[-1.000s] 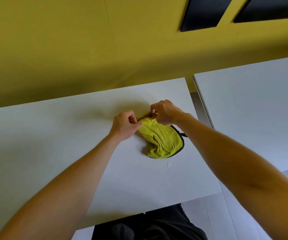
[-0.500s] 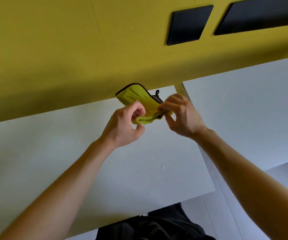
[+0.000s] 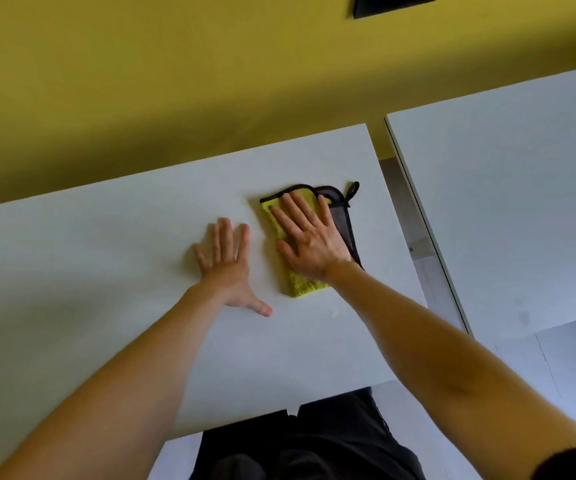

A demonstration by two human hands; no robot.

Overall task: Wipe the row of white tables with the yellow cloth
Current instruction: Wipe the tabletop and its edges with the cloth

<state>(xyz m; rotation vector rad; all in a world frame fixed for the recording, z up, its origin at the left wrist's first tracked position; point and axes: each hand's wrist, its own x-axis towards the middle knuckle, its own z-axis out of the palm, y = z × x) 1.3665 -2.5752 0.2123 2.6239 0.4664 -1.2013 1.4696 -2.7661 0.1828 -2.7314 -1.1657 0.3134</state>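
Observation:
The yellow cloth, folded, with black trim and a small hanging loop, lies flat on the white table near its right end. My right hand rests palm down on top of it with the fingers spread, covering most of the cloth. Just left of the cloth, my left hand lies flat on the bare tabletop, fingers apart, not touching the cloth.
A second white table stands to the right, across a narrow gap. A yellow wall runs along the far edge of both tables, with a black panel high up. My dark trousers show below the near edge.
Both hands held the cloth up off the table half a second ago. Now the cloth lies flat and folded on the table under my right palm, and my left hand has let go.

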